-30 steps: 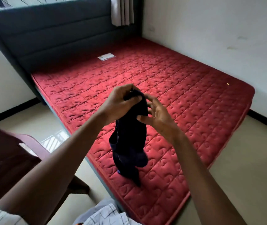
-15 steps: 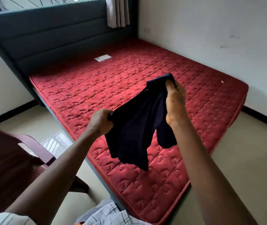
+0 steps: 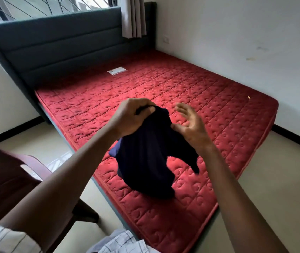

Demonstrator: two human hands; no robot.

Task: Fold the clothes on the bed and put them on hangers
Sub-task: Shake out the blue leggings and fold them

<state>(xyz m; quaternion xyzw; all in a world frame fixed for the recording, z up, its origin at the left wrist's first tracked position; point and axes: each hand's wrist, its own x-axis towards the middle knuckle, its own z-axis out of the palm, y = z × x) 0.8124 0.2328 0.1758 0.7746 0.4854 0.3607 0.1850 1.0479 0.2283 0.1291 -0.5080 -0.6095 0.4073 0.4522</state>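
A dark navy garment (image 3: 145, 157) hangs bunched in the air over the near corner of the red quilted mattress (image 3: 163, 92). My left hand (image 3: 131, 117) grips its upper edge, fingers curled round the cloth. My right hand (image 3: 191, 125) is just to the right of the garment, fingers spread and blurred, its thumb touching the fabric. No hanger is in view.
A dark padded headboard (image 3: 69, 46) stands at the far end of the bed, below a window and curtain (image 3: 133, 17). A dark red chair (image 3: 9, 179) is at the left. White walls bound the bed on the right. A small white label (image 3: 116, 70) lies on the mattress.
The garment was stretched wide between both hands half a second ago. Now the hands have come together, the cloth is bunched under my left hand, and my right hand has let go and spread its fingers.
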